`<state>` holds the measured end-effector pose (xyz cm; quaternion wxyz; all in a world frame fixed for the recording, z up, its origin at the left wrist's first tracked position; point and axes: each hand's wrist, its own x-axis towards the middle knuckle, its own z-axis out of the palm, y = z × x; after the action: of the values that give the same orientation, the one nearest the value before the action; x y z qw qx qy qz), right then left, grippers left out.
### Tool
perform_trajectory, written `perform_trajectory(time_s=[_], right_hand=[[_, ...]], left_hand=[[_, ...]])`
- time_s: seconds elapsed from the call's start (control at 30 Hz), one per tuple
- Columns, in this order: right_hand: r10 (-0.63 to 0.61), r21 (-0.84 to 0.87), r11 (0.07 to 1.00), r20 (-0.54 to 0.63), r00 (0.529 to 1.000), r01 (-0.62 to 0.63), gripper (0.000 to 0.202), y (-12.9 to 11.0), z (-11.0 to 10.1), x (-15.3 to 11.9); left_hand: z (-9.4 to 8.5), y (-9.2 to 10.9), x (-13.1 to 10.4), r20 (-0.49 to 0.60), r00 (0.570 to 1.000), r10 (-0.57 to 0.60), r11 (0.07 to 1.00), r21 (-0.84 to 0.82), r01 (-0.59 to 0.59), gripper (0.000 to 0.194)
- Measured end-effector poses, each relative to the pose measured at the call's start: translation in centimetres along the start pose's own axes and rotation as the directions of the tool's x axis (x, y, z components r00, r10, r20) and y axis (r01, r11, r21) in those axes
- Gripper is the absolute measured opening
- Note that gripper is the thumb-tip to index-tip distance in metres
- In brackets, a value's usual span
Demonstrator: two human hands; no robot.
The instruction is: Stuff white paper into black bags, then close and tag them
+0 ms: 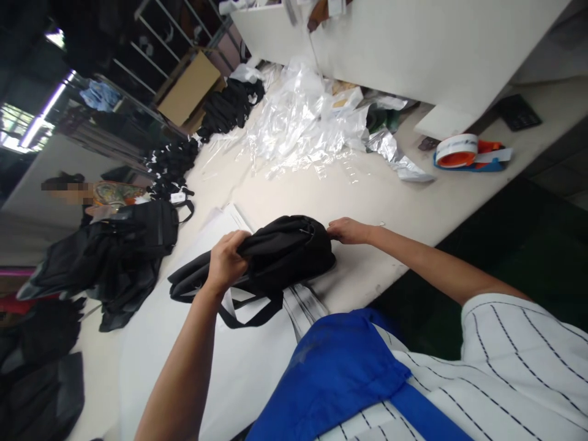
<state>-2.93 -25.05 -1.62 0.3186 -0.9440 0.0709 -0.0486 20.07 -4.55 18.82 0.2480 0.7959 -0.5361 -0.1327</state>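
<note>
A black fabric bag (294,251), probably a backpack, lies on its side on the white table in front of me, a black strap loop (252,315) hanging toward my body. My left hand (228,260) grips its upper side, fingers wrapped over the cloth. At the bag's right end my right hand (346,231) is closed in a pinch at the edge of the fabric. What exactly those right fingertips hold is too small to make out. White paper sheets (225,220) lie beneath and behind the bag.
Crumpled clear plastic bags (303,116) heap up at the back by a white partition (404,49). A tape dispenser (468,153) sits at the right edge near a dark calculator-like device (519,113). More black bags (114,251) pile up on the left, near another person (114,193).
</note>
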Motion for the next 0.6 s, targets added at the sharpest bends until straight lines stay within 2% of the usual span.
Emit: perform_trajectory(time_s=[0.07,0.17,0.23,0.3,0.37,0.5,0.6], right_hand=[[-0.067,0.037,0.997,-0.015,0.998,0.067,0.02,-0.8,0.1,-0.4],[-0.185,0.036,0.982,-0.019,0.983,0.186,0.021,-2.7,0.8,-1.6],[-0.24,0.012,0.971,-0.007,0.971,0.241,0.02,-4.3,1.5,-2.7],[-0.276,-0.004,0.961,0.003,0.961,0.276,0.018,-5.6,2.5,-3.7],[-0.306,-0.015,0.952,0.019,0.952,0.307,0.017,-6.7,3.6,-4.7],[-0.336,0.013,0.942,0.055,0.94,0.335,0.017,-7.7,5.4,-5.7],[-0.291,0.056,0.955,0.012,0.957,0.29,0.018,-8.2,6.1,-6.2]], left_hand=[[-0.6,-0.4,-2.8,0.036,0.988,0.149,0.984,0.091,-0.151,0.035],[-1.6,-0.9,-7.4,0.116,0.925,0.362,0.919,0.118,-0.375,0.037],[-2.0,-1.1,-9.7,0.155,0.887,0.434,0.885,0.11,-0.452,0.039],[-2.2,-1.2,-11.0,0.179,0.876,0.449,0.875,0.113,-0.471,0.042],[-2.3,-1.3,-11.2,0.188,0.885,0.426,0.882,0.129,-0.453,0.047],[-2.6,-1.9,-9.9,0.183,0.922,0.341,0.916,0.159,-0.37,0.051],[-3.6,-1.4,-8.8,0.189,0.947,0.261,0.93,0.215,-0.299,0.048]])
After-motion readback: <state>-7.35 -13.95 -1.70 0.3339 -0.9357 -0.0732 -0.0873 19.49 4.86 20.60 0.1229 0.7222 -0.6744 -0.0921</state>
